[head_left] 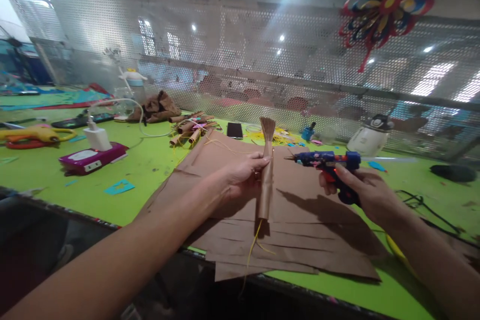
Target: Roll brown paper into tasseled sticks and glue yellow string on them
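Note:
My left hand [245, 175] is closed around a rolled brown paper tube [266, 187], held upright over the sheets. Its top end fans out in pleats, and a yellow string [255, 245] hangs from the lower end. In my right hand [354, 187] is a dark blue glue gun [326, 160], its nozzle pointing left toward the tube but apart from it. A clear glue stick [390, 159] sticks out of the gun's back. Beneath both hands lie stacked brown paper sheets [300, 240], with cut strips near the front edge.
A purple power strip [92, 157] with a white charger [96, 137] stands at left, near yellow-handled scissors [37, 136]. Several paper rolls [193, 130] and a phone [235, 130] lie behind the sheets. A white jar [367, 137] stands right. Perforated metal panels [243, 60] rise behind the green table [150, 175].

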### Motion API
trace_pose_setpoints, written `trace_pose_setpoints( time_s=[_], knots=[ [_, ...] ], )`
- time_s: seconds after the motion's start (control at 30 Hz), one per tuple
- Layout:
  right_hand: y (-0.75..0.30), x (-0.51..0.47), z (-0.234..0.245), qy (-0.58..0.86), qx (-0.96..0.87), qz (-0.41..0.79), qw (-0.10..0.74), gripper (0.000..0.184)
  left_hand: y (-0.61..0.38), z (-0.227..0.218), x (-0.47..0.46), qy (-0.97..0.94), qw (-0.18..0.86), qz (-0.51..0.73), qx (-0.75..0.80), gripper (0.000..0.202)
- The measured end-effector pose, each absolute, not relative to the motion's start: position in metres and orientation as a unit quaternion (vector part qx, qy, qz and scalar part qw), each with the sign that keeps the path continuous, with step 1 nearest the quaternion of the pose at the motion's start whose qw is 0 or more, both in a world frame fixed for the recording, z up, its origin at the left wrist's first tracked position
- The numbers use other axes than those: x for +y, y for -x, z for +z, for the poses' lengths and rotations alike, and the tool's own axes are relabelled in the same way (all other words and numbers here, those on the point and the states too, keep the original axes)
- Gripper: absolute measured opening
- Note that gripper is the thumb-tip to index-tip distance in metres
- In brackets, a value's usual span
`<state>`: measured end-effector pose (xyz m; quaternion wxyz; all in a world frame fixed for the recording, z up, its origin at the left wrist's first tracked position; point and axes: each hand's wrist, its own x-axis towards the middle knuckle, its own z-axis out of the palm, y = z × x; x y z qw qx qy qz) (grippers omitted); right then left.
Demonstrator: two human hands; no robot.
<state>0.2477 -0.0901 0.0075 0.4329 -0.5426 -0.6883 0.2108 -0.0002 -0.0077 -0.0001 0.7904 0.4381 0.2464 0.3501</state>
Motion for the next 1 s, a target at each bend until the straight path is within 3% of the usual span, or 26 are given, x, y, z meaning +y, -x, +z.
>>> trace_pose_setpoints(
  time_s=[0.33,1.0],
  knots=[
    [-0.237,-0.094,0.012,0.559,-0.670,0.205,0.442,0.039,-0.001,0.001,-0.012,-0.457,0.809,0.302,0.215,0.018],
    [-0.237,-0.096,0.012,0.558,-0.676,0.180,0.445,0.041,0.000,0.006,-0.016,-0.456,0.809,0.310,0.204,0.019]
  ],
)
